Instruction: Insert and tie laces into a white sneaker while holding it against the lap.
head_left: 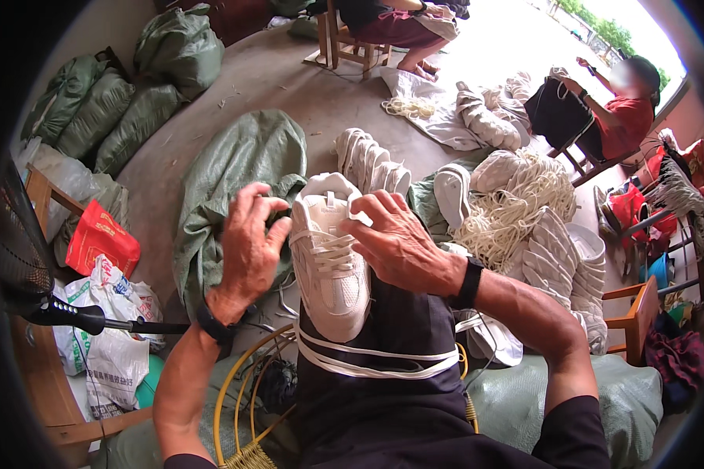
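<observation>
White shoe (332, 293), one, two black wristbands (469, 283), left hand (252, 241) spread, right hand (407, 244) pinching shoe

Passable between red bag (103, 238) and green sack (242, 156); blocked beyond white shoe (332, 285) by stacked shoes (360, 160), farther right by lace pile (497, 223)

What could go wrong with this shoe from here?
The white sneaker appears to rest on the dark trousers, and the left hand looks clear of it, so it might slip. White laces stretched across those trousers could snag it. The heaped cream laces look tangled, so one might knot when pulled.
</observation>
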